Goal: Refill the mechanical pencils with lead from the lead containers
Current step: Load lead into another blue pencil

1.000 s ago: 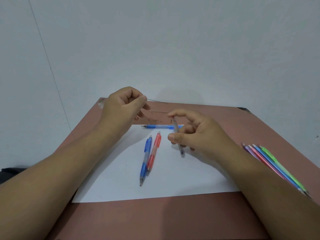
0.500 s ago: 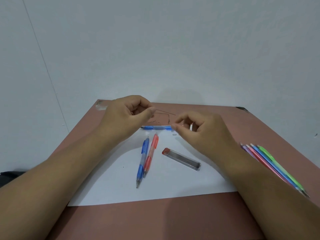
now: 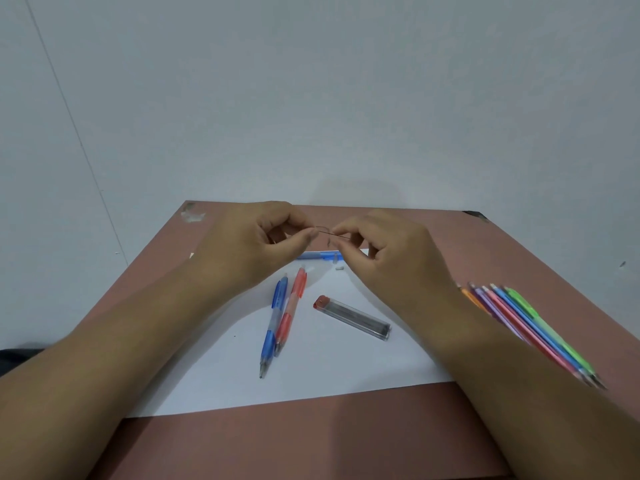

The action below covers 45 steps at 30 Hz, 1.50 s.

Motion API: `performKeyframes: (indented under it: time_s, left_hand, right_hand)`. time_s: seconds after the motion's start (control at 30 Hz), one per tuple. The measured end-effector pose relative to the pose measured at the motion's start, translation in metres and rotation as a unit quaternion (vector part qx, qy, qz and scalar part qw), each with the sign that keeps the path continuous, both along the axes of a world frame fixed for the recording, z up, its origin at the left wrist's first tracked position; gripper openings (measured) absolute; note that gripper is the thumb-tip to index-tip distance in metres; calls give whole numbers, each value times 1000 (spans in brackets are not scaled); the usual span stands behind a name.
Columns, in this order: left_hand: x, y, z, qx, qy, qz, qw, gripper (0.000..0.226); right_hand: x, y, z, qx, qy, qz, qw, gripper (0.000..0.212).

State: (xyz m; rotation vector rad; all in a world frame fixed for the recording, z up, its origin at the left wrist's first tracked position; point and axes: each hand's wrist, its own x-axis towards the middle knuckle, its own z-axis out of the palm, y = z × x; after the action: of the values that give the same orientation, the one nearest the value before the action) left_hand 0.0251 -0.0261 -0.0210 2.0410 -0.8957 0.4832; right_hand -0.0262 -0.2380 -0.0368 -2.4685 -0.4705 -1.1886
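Observation:
My left hand (image 3: 256, 242) and my right hand (image 3: 384, 249) meet above the far end of the white paper (image 3: 311, 382). Between their fingertips both pinch a thin dark pencil lead (image 3: 325, 231). Below them a blue mechanical pencil (image 3: 272, 325) and a red one (image 3: 290, 311) lie side by side on the paper. A clear lead container (image 3: 353, 317) with a red cap lies to their right. Another blue pencil (image 3: 317, 255) lies crosswise at the paper's far edge, partly hidden by my hands. A small white piece (image 3: 339, 269) lies near it.
The brown table (image 3: 311, 445) stands against a pale wall. Several coloured pencils (image 3: 533, 323) lie in a row at the right edge, partly behind my right forearm. A scuffed patch (image 3: 194, 213) marks the far left corner.
My right hand put the lead container down on the paper and rose to meet my left hand. Both hands now pinch the lead, which my left hand held alone before.

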Motion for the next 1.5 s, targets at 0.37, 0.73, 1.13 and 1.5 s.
performKeyframes:
  time_s: [0.37,0.73,1.13,1.5]
  left_hand:
    - [1,4,3,13,40,23,999,33]
    - [8,-21,20,316,62,108,941,25]
    - [37,-36,14,395,42,106,912,19]
    - [18,-2,16,207,14,138,969,21]
  right_hand:
    - [3,-9,0,69,18,-22,997,10]
    - [0,-11,3,128,17,-40,991,5]
    - [-1,-10,2,144,12,-41,989,5]
    - [-11,0,11,310,82,74,944,9]
